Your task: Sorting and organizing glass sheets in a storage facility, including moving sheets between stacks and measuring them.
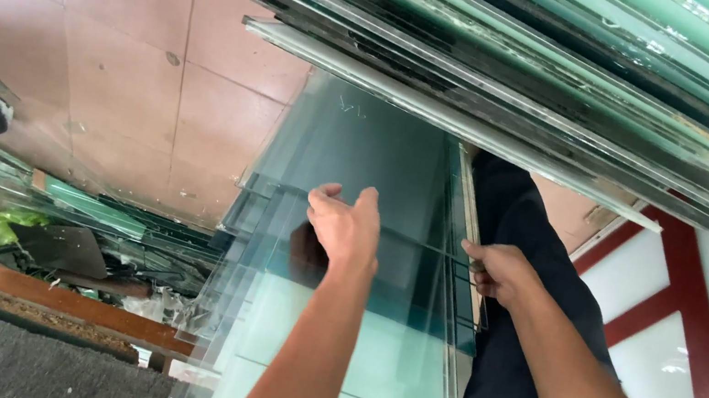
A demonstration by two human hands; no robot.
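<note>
Several clear, green-tinted glass sheets (362, 145) stand on edge in a stack before me. My left hand (346, 226) lies flat against the face of the front sheet, fingers together and pointing up. My right hand (497, 270) wraps around the right edge (464, 205) of the sheets, fingers curled over it. A smaller pane (353, 337) lies lower in the stack, under my left forearm. My dark trousers (501, 340) show just right of the glass.
More thick glass sheets (521, 65) lean overhead across the top. Glass offcuts and scraps (81, 235) lie by a wooden ledge at left. Pink floor tiles (116, 55) lie behind. A white panel with red stripes (699, 312) is at right.
</note>
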